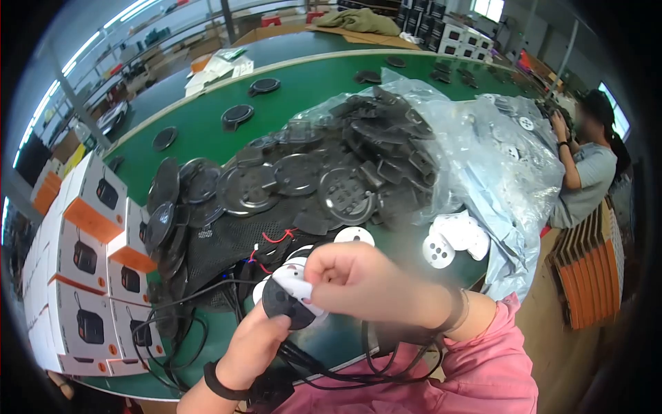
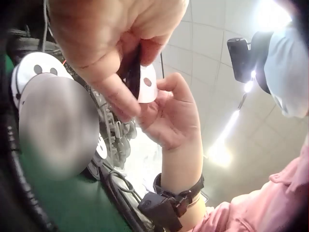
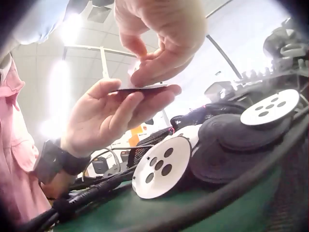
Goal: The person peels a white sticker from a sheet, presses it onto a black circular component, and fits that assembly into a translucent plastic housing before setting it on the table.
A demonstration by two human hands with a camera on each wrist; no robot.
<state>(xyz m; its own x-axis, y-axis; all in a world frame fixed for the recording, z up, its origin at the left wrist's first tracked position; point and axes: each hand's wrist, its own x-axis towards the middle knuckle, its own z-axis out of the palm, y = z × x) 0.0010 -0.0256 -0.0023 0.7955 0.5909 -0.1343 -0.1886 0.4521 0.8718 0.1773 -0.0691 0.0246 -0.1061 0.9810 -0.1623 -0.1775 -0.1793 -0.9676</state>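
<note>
My left hand [image 1: 252, 345] holds a thin black round pad [image 1: 281, 308] by its edge, thumb on its face. A white layer with round holes [image 1: 293, 283] lies over part of the pad and lifts off it at one side. The fingertips of my right hand [image 1: 352, 276] pinch that white layer at its raised edge. In the right wrist view the pad lies nearly flat across the fingers of my left hand [image 3: 111, 116], with my right hand [image 3: 164, 38] above it. Just beyond the hands, white discs with holes [image 3: 161, 166] lie near dark round pads [image 3: 219, 154].
A heap of black round plastic parts [image 1: 303, 172] covers the green table's middle beside clear plastic bags [image 1: 476, 152]. Product boxes [image 1: 83, 255] stack at left; black cables [image 1: 358, 376] loop near my lap. More white discs [image 1: 455, 238] lie right. Another person [image 1: 586, 159] works at right.
</note>
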